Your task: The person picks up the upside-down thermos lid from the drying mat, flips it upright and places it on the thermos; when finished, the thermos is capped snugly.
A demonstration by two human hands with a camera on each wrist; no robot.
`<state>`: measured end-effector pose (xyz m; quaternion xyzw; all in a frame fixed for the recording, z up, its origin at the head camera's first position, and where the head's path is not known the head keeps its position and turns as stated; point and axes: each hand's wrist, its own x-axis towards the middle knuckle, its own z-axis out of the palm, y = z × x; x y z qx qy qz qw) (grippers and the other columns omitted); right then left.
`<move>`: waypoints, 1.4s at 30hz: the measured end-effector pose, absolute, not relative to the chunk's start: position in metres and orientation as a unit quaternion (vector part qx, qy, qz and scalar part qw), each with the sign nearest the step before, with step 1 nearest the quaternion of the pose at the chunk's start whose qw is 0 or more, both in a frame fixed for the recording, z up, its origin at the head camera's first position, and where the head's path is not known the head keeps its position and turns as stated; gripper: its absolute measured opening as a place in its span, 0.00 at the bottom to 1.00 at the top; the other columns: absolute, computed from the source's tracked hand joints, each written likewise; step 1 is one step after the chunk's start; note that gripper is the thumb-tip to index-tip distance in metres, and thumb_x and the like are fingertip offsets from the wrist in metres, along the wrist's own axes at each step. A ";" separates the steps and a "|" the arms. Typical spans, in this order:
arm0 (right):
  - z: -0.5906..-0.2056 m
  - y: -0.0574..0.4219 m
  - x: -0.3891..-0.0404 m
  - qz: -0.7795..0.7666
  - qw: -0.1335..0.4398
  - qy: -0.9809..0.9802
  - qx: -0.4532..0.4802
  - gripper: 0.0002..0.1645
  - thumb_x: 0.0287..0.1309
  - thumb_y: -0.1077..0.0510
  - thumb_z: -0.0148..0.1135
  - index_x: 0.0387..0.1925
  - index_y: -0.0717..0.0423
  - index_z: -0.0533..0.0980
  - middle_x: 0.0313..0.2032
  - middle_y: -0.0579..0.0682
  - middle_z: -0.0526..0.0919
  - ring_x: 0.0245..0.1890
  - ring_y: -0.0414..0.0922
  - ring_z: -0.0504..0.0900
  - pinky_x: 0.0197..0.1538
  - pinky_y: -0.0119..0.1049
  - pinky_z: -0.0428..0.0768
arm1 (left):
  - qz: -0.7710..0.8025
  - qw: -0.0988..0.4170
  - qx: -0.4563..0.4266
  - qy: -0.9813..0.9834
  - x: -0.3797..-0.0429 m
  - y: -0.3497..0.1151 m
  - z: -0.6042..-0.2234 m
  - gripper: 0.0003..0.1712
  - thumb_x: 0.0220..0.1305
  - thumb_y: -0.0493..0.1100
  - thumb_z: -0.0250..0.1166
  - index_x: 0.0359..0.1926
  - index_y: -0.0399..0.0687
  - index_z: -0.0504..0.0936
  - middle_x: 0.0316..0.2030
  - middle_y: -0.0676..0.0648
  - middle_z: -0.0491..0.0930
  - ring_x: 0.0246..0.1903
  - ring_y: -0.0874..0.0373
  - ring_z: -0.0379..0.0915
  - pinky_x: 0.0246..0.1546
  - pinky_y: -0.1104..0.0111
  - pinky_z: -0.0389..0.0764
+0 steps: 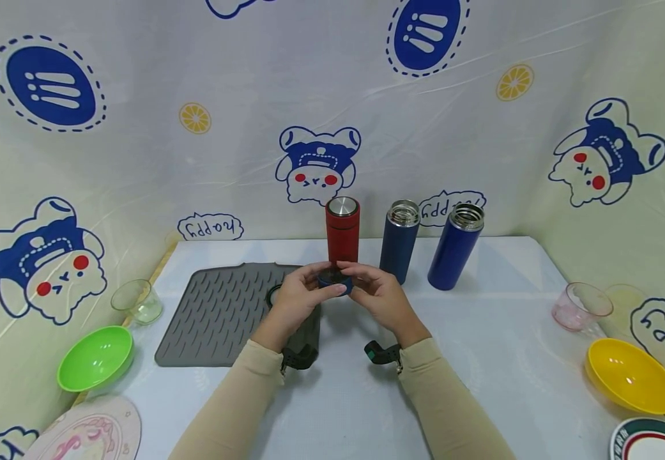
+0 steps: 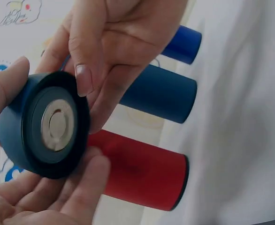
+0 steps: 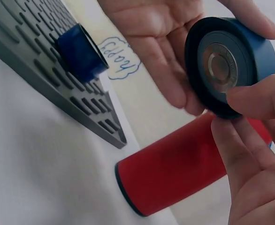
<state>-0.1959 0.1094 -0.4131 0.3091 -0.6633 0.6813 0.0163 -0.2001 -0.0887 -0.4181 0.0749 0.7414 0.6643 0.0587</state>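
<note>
Both hands hold a dark blue bottle lid [image 1: 335, 282] in front of the body, its hollow underside with a metal disc facing the wrist cameras. My left hand [image 1: 298, 295] grips its left side with thumb and fingers. On the other side my right hand [image 1: 382, 299] pinches it, thumb at the rim [image 3: 243, 101]. Right behind the lid stands a red bottle [image 1: 343, 233] with a steel-topped lid on. To its right are a dark blue bottle [image 1: 399, 246] and a brighter blue bottle [image 1: 453, 252], both upright with uncovered mouths.
A grey ridged mat [image 1: 217, 319] lies on the left, with another blue lid [image 3: 83, 54] on it. Farther left are a glass [image 1: 147, 306], a green bowl [image 1: 96, 359] and a pink plate [image 1: 93, 431]. A pinkish glass [image 1: 579, 310], yellow bowl [image 1: 631, 377] and rimmed plate [image 1: 660, 441] stand right.
</note>
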 end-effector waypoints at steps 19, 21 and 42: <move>-0.410 0.135 -0.196 0.633 0.346 -0.692 0.012 0.21 0.54 0.61 0.68 0.40 0.73 0.69 0.34 0.63 0.74 0.35 0.56 0.73 0.38 0.41 0.73 | 0.641 -0.122 0.155 0.742 -0.194 -0.055 -0.385 0.41 0.44 0.49 0.77 0.61 0.51 0.73 0.53 0.54 0.75 0.52 0.61 0.72 0.54 0.65 0.69; -0.413 0.136 -0.198 0.629 0.354 -0.692 0.010 0.24 0.53 0.61 0.68 0.43 0.73 0.67 0.37 0.66 0.72 0.38 0.57 0.71 0.41 0.47 0.73 | 0.642 -0.126 0.168 0.737 -0.189 -0.048 -0.372 0.39 0.46 0.45 0.77 0.61 0.47 0.73 0.51 0.51 0.76 0.50 0.59 0.73 0.52 0.64 0.71; -0.464 0.148 -0.238 0.564 0.287 -0.774 0.016 0.50 0.53 0.43 0.67 0.70 0.50 0.52 0.66 0.49 0.57 0.66 0.45 0.55 0.65 0.46 0.57 | 0.625 -0.179 0.283 0.705 -0.225 0.015 -0.325 0.40 0.49 0.42 0.74 0.63 0.46 0.68 0.57 0.51 0.71 0.55 0.64 0.68 0.56 0.73 0.65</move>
